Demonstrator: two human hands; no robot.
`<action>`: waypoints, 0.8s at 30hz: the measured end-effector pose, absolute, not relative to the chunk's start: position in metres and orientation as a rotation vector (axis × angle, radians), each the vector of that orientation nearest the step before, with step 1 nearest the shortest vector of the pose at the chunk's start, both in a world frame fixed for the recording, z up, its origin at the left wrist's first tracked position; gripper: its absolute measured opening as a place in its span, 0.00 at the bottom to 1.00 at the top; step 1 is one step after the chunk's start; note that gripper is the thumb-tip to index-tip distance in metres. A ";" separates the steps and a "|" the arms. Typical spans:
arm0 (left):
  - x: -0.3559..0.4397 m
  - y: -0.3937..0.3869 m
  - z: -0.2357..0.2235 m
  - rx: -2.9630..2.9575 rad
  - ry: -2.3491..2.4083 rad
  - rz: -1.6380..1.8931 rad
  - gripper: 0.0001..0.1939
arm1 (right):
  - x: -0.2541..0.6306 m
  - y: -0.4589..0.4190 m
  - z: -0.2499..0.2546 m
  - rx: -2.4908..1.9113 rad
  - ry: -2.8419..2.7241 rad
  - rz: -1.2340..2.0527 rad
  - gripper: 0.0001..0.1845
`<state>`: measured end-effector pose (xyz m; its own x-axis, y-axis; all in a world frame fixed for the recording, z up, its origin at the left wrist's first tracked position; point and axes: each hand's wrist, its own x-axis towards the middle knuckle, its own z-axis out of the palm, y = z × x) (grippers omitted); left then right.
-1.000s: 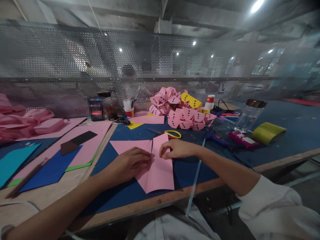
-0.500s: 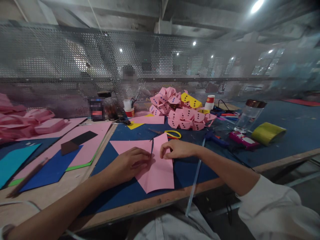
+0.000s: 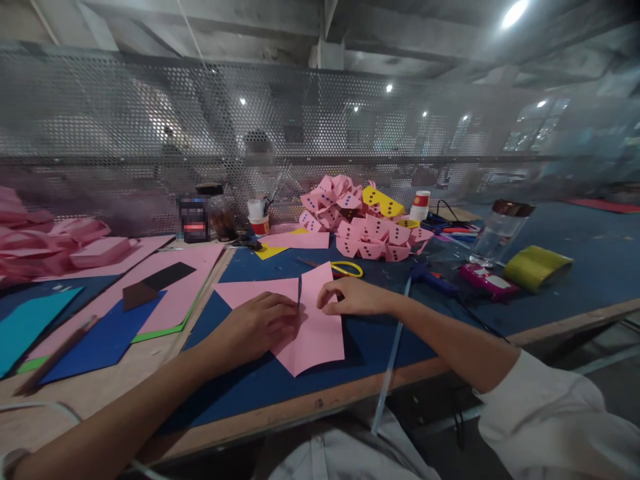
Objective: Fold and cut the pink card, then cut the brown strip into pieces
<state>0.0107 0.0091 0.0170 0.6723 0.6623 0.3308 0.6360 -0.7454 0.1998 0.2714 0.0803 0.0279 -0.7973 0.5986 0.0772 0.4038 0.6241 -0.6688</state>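
Note:
A sheet of pink paper (image 3: 320, 337), creased down the middle with a slit at its top edge, lies on the blue mat in front of me. My left hand (image 3: 265, 327) rests over its left part, fingers bent and closed against the paper beside the slit. From the right, my right hand (image 3: 353, 297) has thumb and forefinger curled together on the paper's right flap, which stands raised. Just beyond the sheet are scissors with yellow handles (image 3: 347, 269), partly hidden by the paper.
Pink folded papers with dark dots (image 3: 373, 237) pile up at the back. Rightward lie a blue glue gun (image 3: 433, 279), a magenta device (image 3: 487, 280), a clear jar (image 3: 495, 237) and a yellow roll (image 3: 537, 268). Coloured sheets (image 3: 107, 343) and a pencil (image 3: 60, 353) are leftward.
The pink paper has shifted slightly left and away from me, its lower edge lifting a little. Both hands have moved slightly with it and keep their contact.

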 end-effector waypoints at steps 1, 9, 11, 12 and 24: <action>0.011 0.009 0.017 2.808 1.094 0.609 0.12 | 0.271 0.081 0.028 -0.804 -2.560 0.954 0.12; 0.012 0.011 0.017 2.763 1.100 0.669 0.11 | 0.270 0.081 0.029 -0.817 -2.599 0.945 0.09; 0.012 0.011 0.016 2.755 1.104 0.680 0.11 | 0.270 0.081 0.029 -0.814 -2.605 0.958 0.09; 0.012 0.011 0.016 2.755 1.102 0.679 0.11 | 0.271 0.081 0.029 -0.814 -2.607 0.959 0.08; 0.012 0.005 0.022 2.764 1.009 0.643 0.13 | 0.270 0.081 0.027 -0.921 -2.507 0.866 0.10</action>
<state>0.0125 0.0052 0.0220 0.6859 0.6399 0.3465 0.5846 -0.7681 0.2614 0.2705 0.0807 0.0270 -0.7353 0.6710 0.0956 0.4687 0.6053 -0.6434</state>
